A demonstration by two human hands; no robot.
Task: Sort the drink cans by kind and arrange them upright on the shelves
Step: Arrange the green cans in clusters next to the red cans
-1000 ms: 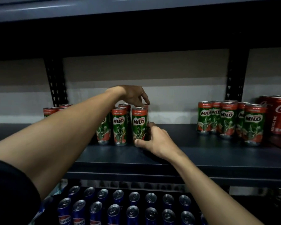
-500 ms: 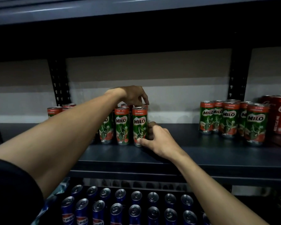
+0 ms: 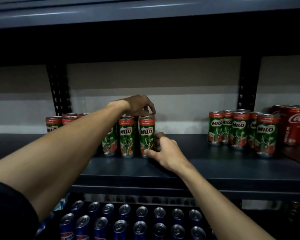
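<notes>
On the dark middle shelf [image 3: 206, 168] stands an upright cluster of green and red Milo cans. My right hand [image 3: 164, 151] wraps the lower right side of the front Milo can [image 3: 146, 135], thumb at its foot. A second front can [image 3: 126, 135] stands just left of it. My left hand [image 3: 139, 105] reaches over the cluster, fingertips curled down onto the top of a rear Milo can [image 3: 151, 114], which is mostly hidden. My left forearm covers part of the cluster's left side.
More Milo cans stand at the far left [image 3: 53, 122] and in a group at the right [image 3: 238, 129]. Red Coca-Cola cans [image 3: 296, 125] are beside that group. Blue Pepsi cans [image 3: 140, 227] fill the lower shelf. Perforated posts [image 3: 59, 90] rise behind; an upper shelf [image 3: 145, 13] hangs overhead.
Almost nothing has moved. My right thumb has slid lower to the foot of the front can, and the view has drifted slightly. My left hand stays over the rear cans.
</notes>
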